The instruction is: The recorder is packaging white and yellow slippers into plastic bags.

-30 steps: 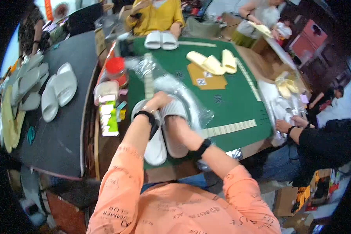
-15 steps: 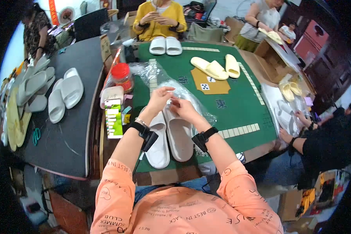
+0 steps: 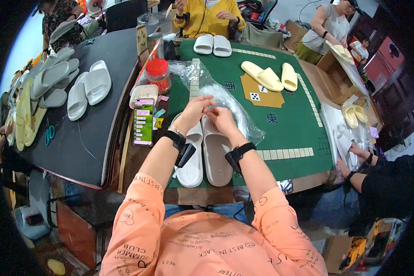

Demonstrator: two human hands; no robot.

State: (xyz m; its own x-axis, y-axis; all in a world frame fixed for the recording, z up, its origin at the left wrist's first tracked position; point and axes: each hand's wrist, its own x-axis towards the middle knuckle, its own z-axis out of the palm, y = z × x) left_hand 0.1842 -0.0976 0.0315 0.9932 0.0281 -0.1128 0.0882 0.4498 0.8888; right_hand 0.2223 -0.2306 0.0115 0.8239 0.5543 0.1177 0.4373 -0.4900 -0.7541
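Note:
Two pale slippers, a white one and a greyer one, lie side by side before me with their heels toward me. Over their far ends, my left hand and my right hand meet with bent fingers, the tips pinched close together. Whatever is between the fingertips is too small or hidden to make out. Just beyond my hands, a bundle of fine white strands lies on clear plastic wrap. My hands and wrists cover the upper parts of the slippers.
A phone, a red-lidded jar and a small box stand left of my arms. Cream slippers lie on the green mat. Green scissors and piled slippers are on the dark table. Other people work around.
The whole view has shifted slightly; my hands stay together over the slippers, fingers slightly rearranged. Across the table, the person in yellow has moved their hands apart. At far left, a slipper is now raised.

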